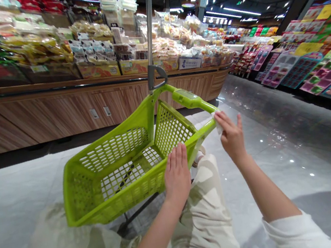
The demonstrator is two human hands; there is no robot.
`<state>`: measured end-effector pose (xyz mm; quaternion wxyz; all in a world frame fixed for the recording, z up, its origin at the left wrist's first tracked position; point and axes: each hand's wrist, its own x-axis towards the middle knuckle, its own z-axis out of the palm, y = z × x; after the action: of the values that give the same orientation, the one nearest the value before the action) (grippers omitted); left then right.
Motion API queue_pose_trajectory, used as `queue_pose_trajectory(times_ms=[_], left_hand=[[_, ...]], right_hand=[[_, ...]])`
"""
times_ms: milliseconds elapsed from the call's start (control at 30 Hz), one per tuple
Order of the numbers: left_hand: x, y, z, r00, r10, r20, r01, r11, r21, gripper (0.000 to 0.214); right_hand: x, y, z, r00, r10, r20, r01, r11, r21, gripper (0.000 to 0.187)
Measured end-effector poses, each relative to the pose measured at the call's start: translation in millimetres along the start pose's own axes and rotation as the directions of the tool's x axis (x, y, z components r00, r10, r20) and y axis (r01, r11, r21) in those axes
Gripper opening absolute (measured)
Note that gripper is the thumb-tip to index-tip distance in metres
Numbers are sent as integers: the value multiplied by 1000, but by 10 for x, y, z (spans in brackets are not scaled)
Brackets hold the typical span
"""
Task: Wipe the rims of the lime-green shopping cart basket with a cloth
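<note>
**CAUTION: UNINTENDED CART MOVEMENT**

We note the green cart standing on the glossy floor beside the wooden counter. Our right hand grasps a white wipe against the near corner of the handle; its thumb is hidden. Our left hand rests flat and unclenched on the near rim. We judge that uneven pressure could swing the cart, and loose fingers could drop the wipe.
</note>
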<state>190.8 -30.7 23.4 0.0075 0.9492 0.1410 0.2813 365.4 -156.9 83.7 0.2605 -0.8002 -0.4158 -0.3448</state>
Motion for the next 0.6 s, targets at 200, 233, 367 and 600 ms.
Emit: queue_pose_trajectory(times_ms=[200,233,367,600], left_hand=[[11,24,42,1000,-8,-7,8,1000,10,76],[11,21,43,1000,-7,-6,7,1000,9,76],[7,19,45,1000,2,-1,-2,1000,-3,76],[23,62,55,1000,-17,-7,17,1000,19,71]], right_hand=[[-106,-272,87,951,-274,144,268,962,58,67],[-119,-286,70,925,-334,178,325,942,80,68],[11,-7,-61,977,-179,112,182,983,-15,69],[-32,-269,10,910,-342,235,336,939,65,66]])
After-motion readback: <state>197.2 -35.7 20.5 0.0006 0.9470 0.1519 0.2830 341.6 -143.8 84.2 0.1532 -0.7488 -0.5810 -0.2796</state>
